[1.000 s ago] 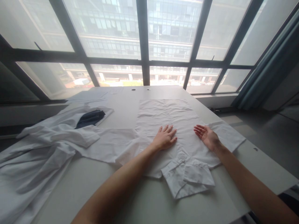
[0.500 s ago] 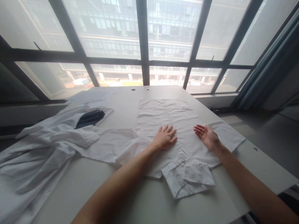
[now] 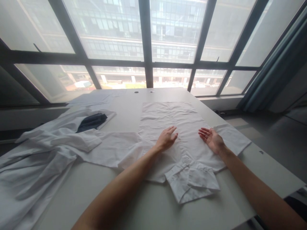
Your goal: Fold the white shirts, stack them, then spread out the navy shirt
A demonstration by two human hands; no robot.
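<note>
A white shirt (image 3: 189, 116) lies spread on the table, its collar (image 3: 192, 182) towards me and its front wrinkled along the middle. One sleeve stretches out to the left, the other to the right. Over the middle of the shirt is my left hand (image 3: 166, 139), fingers stretched out and turned partly on its edge, holding nothing. On the right side of the shirt, my right hand (image 3: 212, 140) rests with its palm turned inward and fingers extended, also holding nothing.
White cloth (image 3: 48, 159) lies in a crumpled heap at the left, with a dark folded fabric (image 3: 92, 122) on it. The white table (image 3: 124, 119) reaches to large windows (image 3: 110, 28). A blue curtain (image 3: 268, 73) hangs at the right.
My left hand has turned from palm-down and spread on the shirt to more on its edge, shifting slightly left. My right hand has barely moved.
</note>
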